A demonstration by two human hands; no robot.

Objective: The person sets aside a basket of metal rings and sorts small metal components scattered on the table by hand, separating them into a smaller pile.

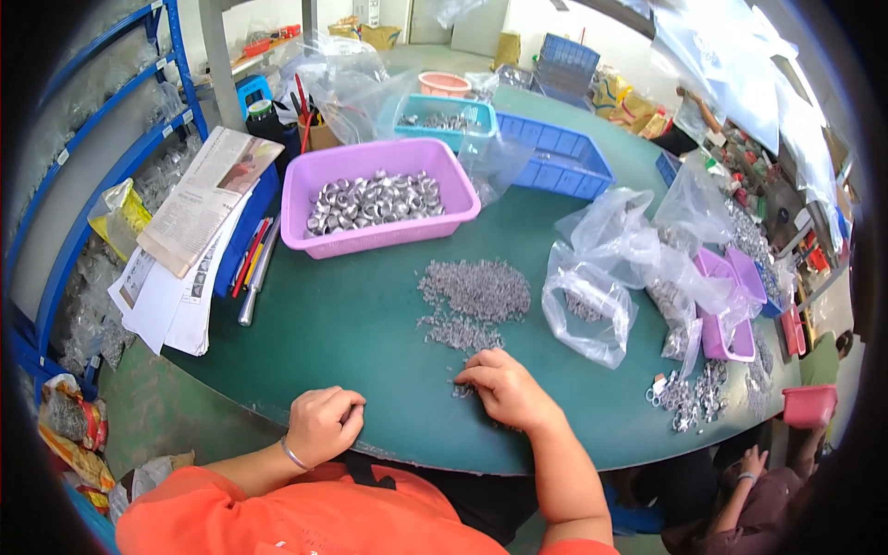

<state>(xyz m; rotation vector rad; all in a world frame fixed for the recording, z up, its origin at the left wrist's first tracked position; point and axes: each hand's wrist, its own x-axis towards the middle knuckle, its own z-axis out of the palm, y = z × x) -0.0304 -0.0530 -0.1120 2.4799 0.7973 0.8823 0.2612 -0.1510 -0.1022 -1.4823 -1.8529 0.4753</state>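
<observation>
A spread pile of small grey metal pieces (476,289) lies on the green table (351,314), with a smaller heap trailing toward me. At the near end of that trail, my right hand (507,390) has its fingers drawn together and its fingertips down on a few of the pieces. My left hand (324,425) is curled closed by the table's near edge, apart from the pile; whatever it may hold is hidden by the fingers. Behind the pile stands a purple basin (310,242) with many shiny silver metal rings (375,201) in it.
Right of the pile is an open clear plastic bag (592,324) with grey pieces inside. Beyond sit a blue crate (564,159) and a teal tray (486,118). Papers (185,277) and pens (252,259) lie left. Another person's hand (754,462) shows at lower right.
</observation>
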